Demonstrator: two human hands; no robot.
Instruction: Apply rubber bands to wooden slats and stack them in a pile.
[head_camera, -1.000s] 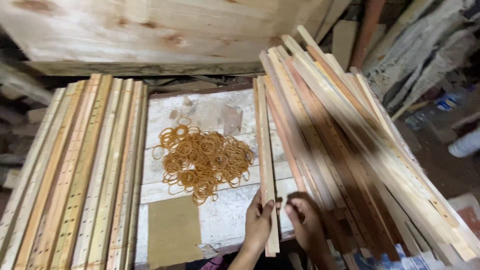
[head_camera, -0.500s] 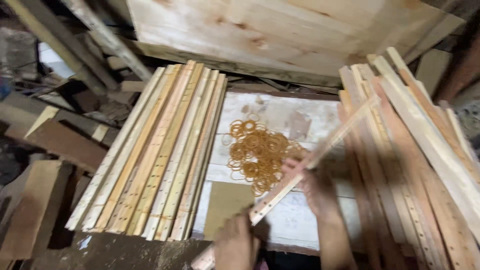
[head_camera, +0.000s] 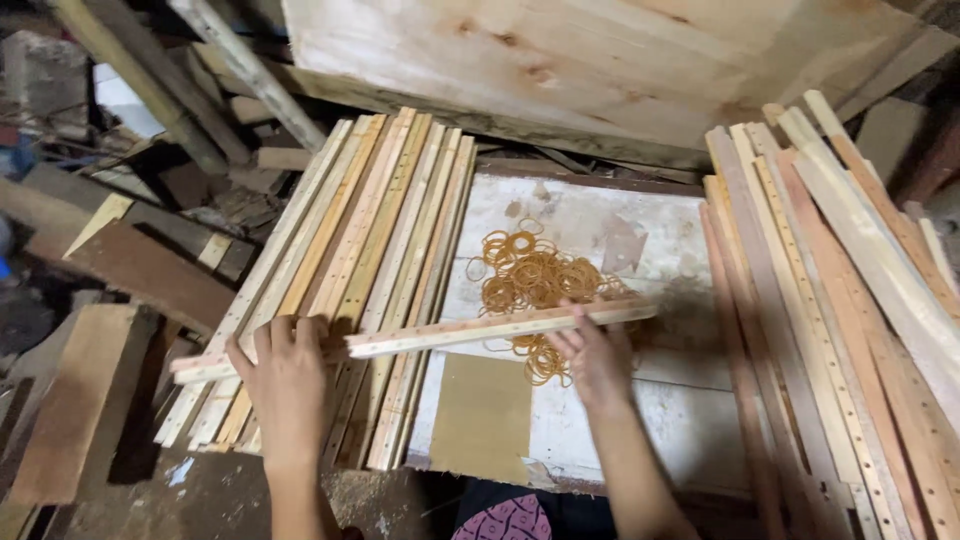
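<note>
A long thin wooden slat (head_camera: 480, 331) with a row of small holes lies crosswise in both my hands. My left hand (head_camera: 284, 378) grips its left end above a stack of similar slats (head_camera: 360, 260). My right hand (head_camera: 593, 352) holds the slat near its right end, over a heap of orange rubber bands (head_camera: 530, 278) on a white painted board (head_camera: 660, 260). A second pile of slats (head_camera: 830, 330) lies to the right of that hand.
A large pale plywood sheet (head_camera: 600, 60) leans across the back. Scrap planks and offcuts (head_camera: 130, 270) clutter the dark floor at the left. A tan cardboard patch (head_camera: 482, 415) sits on the white board's near edge.
The slat came off the right pile and swung across the board to lie crosswise, its left end now over the left stack. My left hand moved left with it. The view shifted.
</note>
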